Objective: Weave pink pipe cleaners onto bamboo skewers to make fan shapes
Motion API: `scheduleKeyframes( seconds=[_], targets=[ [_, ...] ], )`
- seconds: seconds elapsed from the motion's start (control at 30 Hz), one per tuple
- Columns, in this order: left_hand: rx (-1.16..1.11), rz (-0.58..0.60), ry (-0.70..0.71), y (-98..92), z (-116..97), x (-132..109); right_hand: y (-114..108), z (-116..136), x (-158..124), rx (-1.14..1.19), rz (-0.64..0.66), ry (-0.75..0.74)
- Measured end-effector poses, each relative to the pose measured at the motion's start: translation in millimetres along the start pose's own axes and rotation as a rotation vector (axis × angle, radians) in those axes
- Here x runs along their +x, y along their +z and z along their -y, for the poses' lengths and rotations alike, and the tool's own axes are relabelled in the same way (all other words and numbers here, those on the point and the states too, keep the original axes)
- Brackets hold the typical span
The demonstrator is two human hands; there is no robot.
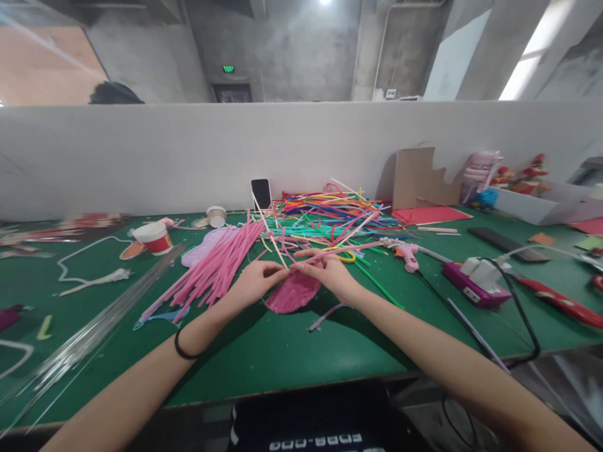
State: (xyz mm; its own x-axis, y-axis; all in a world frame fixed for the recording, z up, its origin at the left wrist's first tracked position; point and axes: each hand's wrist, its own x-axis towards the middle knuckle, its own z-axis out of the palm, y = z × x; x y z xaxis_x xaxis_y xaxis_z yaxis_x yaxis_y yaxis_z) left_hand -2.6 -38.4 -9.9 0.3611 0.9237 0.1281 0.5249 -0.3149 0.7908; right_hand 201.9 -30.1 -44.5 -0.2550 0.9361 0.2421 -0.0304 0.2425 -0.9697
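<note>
Over the green table, my left hand (257,281) and my right hand (335,276) meet with their fingertips almost together. Between and below them hangs a rounded pink piece of fuzzy pipe cleaner work (293,295), pinched at its upper edge by my left hand. My right thumb and fingers are closed on a pink pipe cleaner (355,249) stretching out to the right. A pale cream pipe cleaner (270,232) slants up from my left fingertips; whether it is held there I cannot tell. The exact grip is partly hidden by the fingers.
Left of my hands lies a bundle of pink pipe cleaners (219,263). Behind is a multicoloured pipe cleaner heap (339,210) beside a propped phone (261,193). On the right are a pink glue gun (409,256) and purple power strip (475,287); left, a paper cup (153,238).
</note>
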Motion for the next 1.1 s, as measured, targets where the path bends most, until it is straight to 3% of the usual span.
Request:
scheduleKeyframes(
  seconds=[0.17,0.33,0.43,0.5,0.57,0.67,0.9,1.1],
  targets=[
    [-0.505,0.018,-0.196,1.4,0,1,5,9,-2,0.018,-0.051,-0.026],
    [-0.755,-0.053,-0.259,2.8,2,4,9,10,-4,-0.112,-0.056,-0.019],
    [-0.698,-0.006,-0.213,-0.2,1,4,7,7,-4,-0.264,-0.174,-0.058],
    [-0.531,-0.017,-0.129,-5.2,-3,1,2,6,-2,-0.287,-0.281,-0.078],
    [-0.283,-0.139,-0.013,-10.7,-7,-3,-5,6,1,-0.252,-0.371,-0.091],
    [-0.04,-0.212,0.089,-13.9,-10,-7,-14,6,5,-0.179,-0.429,-0.098],
    [-0.176,-0.05,-0.035,1.2,-3,-4,-13,4,8,0.054,-0.42,-0.054],
    [-0.243,-0.004,-0.098,2.3,-2,-5,-11,0,8,0.086,-0.411,-0.029]
  ],
)
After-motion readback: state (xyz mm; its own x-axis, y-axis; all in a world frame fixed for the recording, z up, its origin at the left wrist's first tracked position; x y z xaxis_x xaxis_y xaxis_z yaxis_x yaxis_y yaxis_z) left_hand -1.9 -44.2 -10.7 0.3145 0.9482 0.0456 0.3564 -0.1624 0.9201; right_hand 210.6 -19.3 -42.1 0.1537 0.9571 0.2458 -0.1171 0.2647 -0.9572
